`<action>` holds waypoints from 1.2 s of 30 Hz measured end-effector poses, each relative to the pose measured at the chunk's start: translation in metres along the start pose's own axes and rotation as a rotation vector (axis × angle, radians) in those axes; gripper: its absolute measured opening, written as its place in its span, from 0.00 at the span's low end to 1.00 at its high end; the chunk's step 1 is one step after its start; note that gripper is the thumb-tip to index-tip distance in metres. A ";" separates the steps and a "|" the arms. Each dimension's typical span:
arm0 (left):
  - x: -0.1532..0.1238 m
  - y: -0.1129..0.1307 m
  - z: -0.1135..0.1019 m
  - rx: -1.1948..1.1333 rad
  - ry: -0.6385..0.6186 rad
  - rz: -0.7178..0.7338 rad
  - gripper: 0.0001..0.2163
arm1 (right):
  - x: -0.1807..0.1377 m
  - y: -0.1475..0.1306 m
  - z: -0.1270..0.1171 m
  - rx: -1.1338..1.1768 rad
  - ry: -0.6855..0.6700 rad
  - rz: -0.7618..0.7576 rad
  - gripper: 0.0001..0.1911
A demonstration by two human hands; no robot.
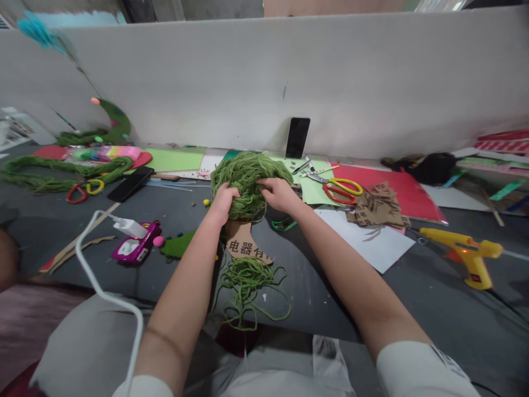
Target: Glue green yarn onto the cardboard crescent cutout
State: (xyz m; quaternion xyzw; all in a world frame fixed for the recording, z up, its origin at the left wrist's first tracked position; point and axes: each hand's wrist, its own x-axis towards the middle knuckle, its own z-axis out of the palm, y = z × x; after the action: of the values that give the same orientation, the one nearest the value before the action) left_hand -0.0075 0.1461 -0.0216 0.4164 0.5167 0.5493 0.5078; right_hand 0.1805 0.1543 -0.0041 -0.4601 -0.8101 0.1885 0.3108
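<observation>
Both hands are at a large bundle of green yarn (252, 165) in the middle of the table. My left hand (224, 201) grips its left side, fingers curled into the strands. On the right side, my right hand (279, 194) has its fingers closed on the strands too. Just below the bundle lies a brown cardboard piece (239, 242) with printed characters, partly covered by yarn. A loose tangle of green yarn (248, 281) spreads from the cardboard toward the table's near edge. Green-handled scissors (284, 225) lie beside the bundle, partly hidden.
A yellow glue gun (465, 251) lies at right. Red-and-yellow-handled scissors (341, 189) rest near crumpled brown paper (378, 207). A phone (297, 138) leans on the white partition (206, 82). At left are a purple power strip (134, 248), a white cable (88, 264) and another phone (131, 184).
</observation>
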 end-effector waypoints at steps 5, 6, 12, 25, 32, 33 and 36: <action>-0.005 -0.003 -0.001 0.236 -0.007 0.104 0.28 | 0.001 -0.005 0.004 0.088 -0.033 0.000 0.23; -0.007 -0.002 0.000 0.277 0.008 0.121 0.30 | 0.001 -0.005 0.004 0.123 -0.041 0.006 0.23; -0.009 0.005 -0.002 0.469 0.107 0.269 0.22 | 0.000 -0.001 0.000 0.247 -0.059 0.026 0.26; -0.001 -0.002 -0.005 0.392 0.297 0.334 0.12 | -0.001 -0.004 -0.003 0.189 -0.169 0.013 0.21; -0.004 0.003 -0.004 0.408 0.245 0.266 0.15 | -0.001 -0.011 -0.006 0.552 -0.122 0.224 0.10; -0.005 0.004 -0.003 0.397 0.237 0.244 0.16 | 0.000 -0.011 -0.006 0.633 -0.105 0.281 0.08; -0.006 0.004 -0.002 0.288 0.202 0.168 0.17 | 0.001 -0.009 -0.006 0.882 -0.075 0.408 0.04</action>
State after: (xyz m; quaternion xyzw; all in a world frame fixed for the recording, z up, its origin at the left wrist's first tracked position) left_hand -0.0095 0.1404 -0.0176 0.4692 0.6016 0.5491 0.3413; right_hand 0.1779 0.1508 0.0061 -0.4269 -0.5570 0.5873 0.4032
